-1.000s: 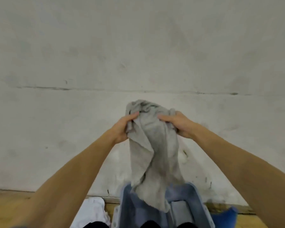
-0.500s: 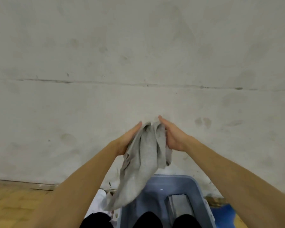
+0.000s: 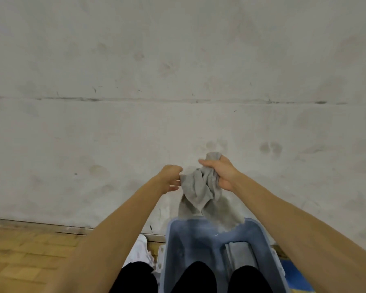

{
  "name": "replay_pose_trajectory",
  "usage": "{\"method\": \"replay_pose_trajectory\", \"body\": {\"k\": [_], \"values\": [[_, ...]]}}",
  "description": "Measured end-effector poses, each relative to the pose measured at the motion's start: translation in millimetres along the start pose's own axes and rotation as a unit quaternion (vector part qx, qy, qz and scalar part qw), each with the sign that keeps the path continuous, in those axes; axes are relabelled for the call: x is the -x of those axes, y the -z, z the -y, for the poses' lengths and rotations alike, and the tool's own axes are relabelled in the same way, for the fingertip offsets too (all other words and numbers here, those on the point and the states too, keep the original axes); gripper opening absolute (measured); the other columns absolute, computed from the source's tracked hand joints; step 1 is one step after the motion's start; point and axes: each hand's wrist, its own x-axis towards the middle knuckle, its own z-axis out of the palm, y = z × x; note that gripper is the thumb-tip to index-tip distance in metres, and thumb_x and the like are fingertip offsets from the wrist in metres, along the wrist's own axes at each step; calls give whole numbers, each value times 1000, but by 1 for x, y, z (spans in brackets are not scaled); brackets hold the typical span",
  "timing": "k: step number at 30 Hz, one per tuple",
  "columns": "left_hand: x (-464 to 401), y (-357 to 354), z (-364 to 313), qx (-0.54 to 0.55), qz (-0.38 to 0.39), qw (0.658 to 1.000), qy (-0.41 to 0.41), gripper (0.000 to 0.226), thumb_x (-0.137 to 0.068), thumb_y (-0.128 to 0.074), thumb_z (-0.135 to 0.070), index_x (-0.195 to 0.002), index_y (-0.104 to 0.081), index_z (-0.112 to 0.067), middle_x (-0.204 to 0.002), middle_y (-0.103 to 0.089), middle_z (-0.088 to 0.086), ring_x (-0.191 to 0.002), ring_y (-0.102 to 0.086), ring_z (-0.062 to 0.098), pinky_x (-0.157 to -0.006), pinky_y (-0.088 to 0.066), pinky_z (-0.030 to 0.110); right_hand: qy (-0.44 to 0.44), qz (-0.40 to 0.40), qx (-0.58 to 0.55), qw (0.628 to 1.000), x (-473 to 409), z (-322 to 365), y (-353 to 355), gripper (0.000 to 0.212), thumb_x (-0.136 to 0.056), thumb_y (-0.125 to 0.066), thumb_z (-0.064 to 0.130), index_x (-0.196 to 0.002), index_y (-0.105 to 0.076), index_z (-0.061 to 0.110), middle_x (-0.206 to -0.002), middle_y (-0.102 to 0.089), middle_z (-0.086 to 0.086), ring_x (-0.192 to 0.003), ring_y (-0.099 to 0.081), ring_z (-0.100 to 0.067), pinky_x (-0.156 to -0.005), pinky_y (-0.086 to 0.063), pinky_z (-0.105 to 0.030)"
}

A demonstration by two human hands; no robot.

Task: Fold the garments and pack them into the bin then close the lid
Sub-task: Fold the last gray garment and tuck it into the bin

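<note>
Folding is judged unfinished, since a crumpled grey garment (image 3: 201, 191) is held above the blue bin (image 3: 262, 231), bunched in the right hand (image 3: 221, 173) and pinched at its edge by the left hand (image 3: 170, 176), while one folded grey piece (image 3: 239, 253) is already packed.

A bare indoor room, perhaps a hall: a scuffed, stained white wall (image 3: 178, 81) meets a wood parquet floor (image 3: 25, 250) at a worn baseboard (image 3: 40, 225), beside a blue mat (image 3: 294, 275).
</note>
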Motion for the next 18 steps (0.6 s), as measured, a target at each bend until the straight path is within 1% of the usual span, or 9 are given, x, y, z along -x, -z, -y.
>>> {"method": "replay_pose_trajectory", "body": {"k": [1,3,6,8,10,12,13,16,18], "values": [[2,-7,0,-14,34,999,16,31,-100,-46,-34,-117,-55,-10,-111,-63,12,-87,-62,23,-78,-49,34,5,-8,10,1000,1,0,0,30,-89,-68,6,-116,-54,9,-88,-64,-12,-76,-65,-22,-73,-57,-37],[3,-18,1,-38,92,994,47,52,-98,-43,-54,-119,-57,-9,-120,-63,14,-105,-62,27,-87,-50,36,13,-26,11,1000,0,1,2,28,-93,-60,4,-120,-54,10,-95,-62,-12,-81,-62,-21,-75,-54,-36],[-1,-33,3,-19,117,991,70,65,-91,-52,-61,-121,-58,-3,-118,-65,16,-106,-65,27,-87,-55,37,9,-33,-39,999,0,2,10,20,-99,-50,10,-117,-58,8,-101,-62,-11,-88,-62,-20,-81,-52,-33],[1,-43,5,-5,137,987,85,59,-90,-58,-56,-118,-59,-3,-114,-66,14,-101,-66,25,-79,-56,35,0,-36,-73,997,0,3,16,20,-102,-47,17,-115,-59,7,-104,-64,-12,-91,-63,-21,-81,-52,-32],[3,-52,8,-10,148,984,98,37,-94,-60,-38,-109,-61,-5,-105,-67,10,-91,-65,22,-70,-54,31,-5,-36,-84,996,1,4,21,26,-103,-46,24,-118,-59,7,-103,-66,-12,-89,-64,-22,-73,-53,-33],[3,-59,12,-28,147,983,107,15,-96,-53,-19,-98,-61,-6,-93,-63,8,-80,-60,19,-65,-51,29,-4,-32,-71,997,0,3,27,31,-103,-45,29,-122,-58,8,-105,-67,-12,-90,-65,-22,-72,-52,-33],[4,-61,13,-28,139,984,110,13,-96,-50,-14,-92,-60,-6,-87,-61,8,-74,-57,19,-63,-49,29,-1,-35,-57,998,0,3,29,32,-103,-45,31,-122,-58,9,-108,-67,-12,-93,-65,-22,-74,-53,-34],[3,-55,9,30,98,990,95,26,-96,-43,-10,-72,-54,-7,-70,-55,8,-63,-47,20,-59,-42,28,9,-74,41,996,-3,2,37,35,-102,-43,41,-119,-57,13,-114,-64,-10,-101,-63,-26,-88,-53,-40],[-2,-45,2,94,49,991,77,32,-91,-39,-6,-60,-47,-9,-58,-53,9,-58,-45,23,-56,-40,29,17,-113,124,986,-8,0,43,44,-102,-39,46,-129,-53,13,-121,-60,-10,-108,-59,-30,-96,-49,-43]]}}
